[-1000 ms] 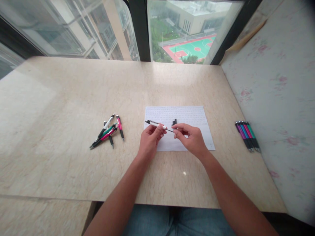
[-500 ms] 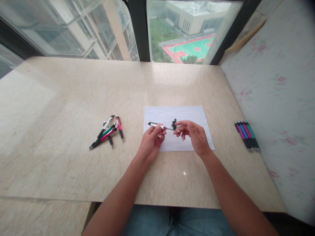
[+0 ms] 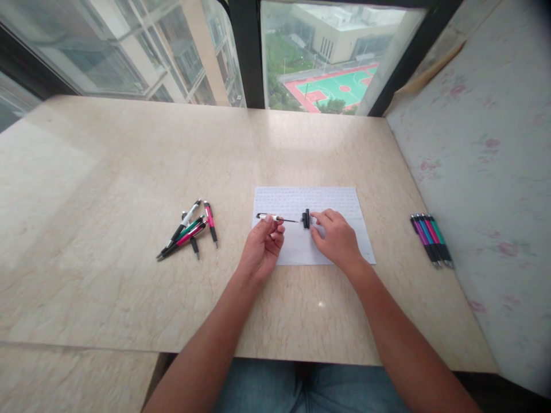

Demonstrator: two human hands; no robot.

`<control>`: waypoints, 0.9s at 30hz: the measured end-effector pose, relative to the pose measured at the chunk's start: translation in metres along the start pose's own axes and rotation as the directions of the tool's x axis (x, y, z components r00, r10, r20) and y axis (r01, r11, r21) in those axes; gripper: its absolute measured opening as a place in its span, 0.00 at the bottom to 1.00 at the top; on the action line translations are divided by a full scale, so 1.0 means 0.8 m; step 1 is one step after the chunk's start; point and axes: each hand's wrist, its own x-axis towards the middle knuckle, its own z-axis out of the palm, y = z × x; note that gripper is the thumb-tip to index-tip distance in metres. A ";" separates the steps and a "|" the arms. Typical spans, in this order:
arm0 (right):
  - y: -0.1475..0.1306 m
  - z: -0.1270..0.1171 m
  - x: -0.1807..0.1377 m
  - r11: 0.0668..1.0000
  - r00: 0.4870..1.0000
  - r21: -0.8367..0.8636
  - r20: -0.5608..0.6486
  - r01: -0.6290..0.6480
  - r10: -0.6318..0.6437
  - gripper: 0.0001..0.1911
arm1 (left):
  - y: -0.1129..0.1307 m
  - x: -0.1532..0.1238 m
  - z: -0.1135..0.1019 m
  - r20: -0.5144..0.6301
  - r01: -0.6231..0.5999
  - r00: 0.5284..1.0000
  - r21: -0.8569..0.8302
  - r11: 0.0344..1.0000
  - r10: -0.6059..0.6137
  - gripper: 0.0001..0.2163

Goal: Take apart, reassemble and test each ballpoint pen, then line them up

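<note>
My left hand point(image 3: 262, 246) is closed on a white pen barrel point(image 3: 275, 218) with a black clip end. A thin dark refill point(image 3: 289, 221) sticks out of the barrel to the right. My right hand point(image 3: 338, 238) is low over the lined paper point(image 3: 279, 252), thumb and index finger apart. Its fingertips are close to a black pen grip point(image 3: 307, 218) that lies on the sheet beside a small black part point(image 3: 303, 217). I cannot tell whether a fingertip touches the grip.
On the left of the stone counter point(image 3: 120, 298) lies a loose heap of pens point(image 3: 183, 235) in white, green and pink. By the wall at right several pens point(image 3: 431, 241) lie side by side. A window point(image 3: 336, 57) stands beyond the counter.
My right hand has left the refill's tip and come down near the black grip on the paper. My left hand has shifted slightly left with the pen barrel.
</note>
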 end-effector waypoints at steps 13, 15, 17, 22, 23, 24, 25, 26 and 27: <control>0.000 0.007 0.001 0.996 1.000 -0.086 -0.020 -0.022 0.020 0.14 | -0.007 0.001 -0.003 0.036 -0.060 0.998 0.103 0.993 0.057 0.07; 0.003 0.008 0.001 0.998 0.999 -0.055 -0.038 -0.012 0.010 0.12 | -0.006 0.001 -0.002 0.029 -0.059 0.998 0.111 0.992 0.056 0.08; 0.005 0.008 0.002 1.000 0.998 0.014 -0.060 -0.007 0.008 0.10 | -0.006 0.001 -0.002 0.020 -0.061 0.998 0.119 0.991 0.058 0.08; 0.001 0.003 0.004 0.956 0.985 0.295 -0.159 -0.013 0.062 0.03 | -0.005 0.003 -0.004 0.026 -0.083 0.996 0.129 0.988 0.080 0.08; -0.001 0.001 0.005 0.946 0.982 0.325 -0.175 -0.006 0.067 0.03 | -0.005 0.003 -0.005 0.028 -0.085 0.996 0.130 0.988 0.082 0.07; -0.002 -0.001 0.005 0.937 0.980 0.349 -0.188 0.000 0.070 0.04 | -0.005 0.004 -0.005 0.028 -0.087 0.996 0.131 0.988 0.084 0.07; -0.004 -0.002 0.005 0.928 0.977 0.373 -0.200 0.005 0.075 0.04 | -0.005 0.004 -0.005 0.028 -0.088 0.996 0.132 0.987 0.085 0.08; -0.006 -0.004 0.005 0.916 0.974 0.401 -0.211 0.006 0.085 0.04 | -0.005 0.004 -0.005 0.029 -0.090 0.996 0.134 0.987 0.087 0.08; -0.007 -0.006 0.005 0.900 0.970 0.436 -0.221 0.007 0.100 0.04 | -0.005 0.004 -0.006 0.031 -0.092 0.996 0.135 0.987 0.089 0.08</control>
